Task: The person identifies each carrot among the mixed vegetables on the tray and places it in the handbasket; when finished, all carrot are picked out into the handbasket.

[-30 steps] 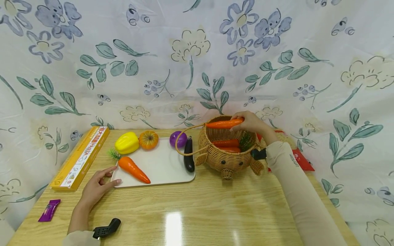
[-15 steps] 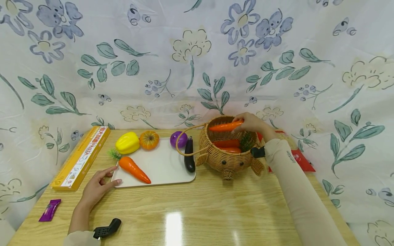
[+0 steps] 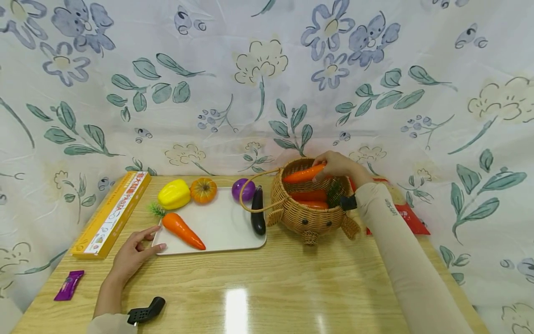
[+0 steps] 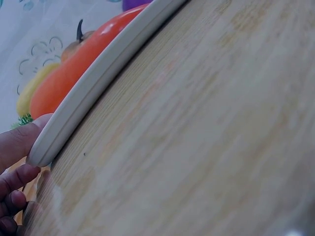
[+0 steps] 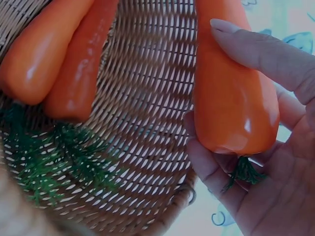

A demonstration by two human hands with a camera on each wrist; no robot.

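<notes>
My right hand (image 3: 337,166) grips an orange carrot (image 3: 302,174) by its thick end, tip slanting down inside the mouth of a pig-faced wicker basket (image 3: 289,216). In the right wrist view, thumb and fingers wrap this carrot, and its short green top lies against the palm. Two more carrots (image 5: 44,59) with leafy green tops rest in the basket. My left hand (image 3: 132,253) holds the front left corner of a white tray (image 3: 227,222), thumb and fingers at its rim. On the tray lie another carrot (image 3: 182,230), a yellow bell pepper (image 3: 174,194), a small pumpkin (image 3: 203,190) and an eggplant (image 3: 257,213).
A round purple vegetable (image 3: 244,189) sits at the tray's back right, partly behind the basket's handle (image 3: 244,204). Left of the tray lie a yellow pasta box (image 3: 110,215) and a purple wrapped candy (image 3: 69,285). A red packet (image 3: 410,219) lies right of the basket.
My right hand has lowered the carrot slightly into the basket, and its tip now slants further down. The left hand stays at the tray's corner.
</notes>
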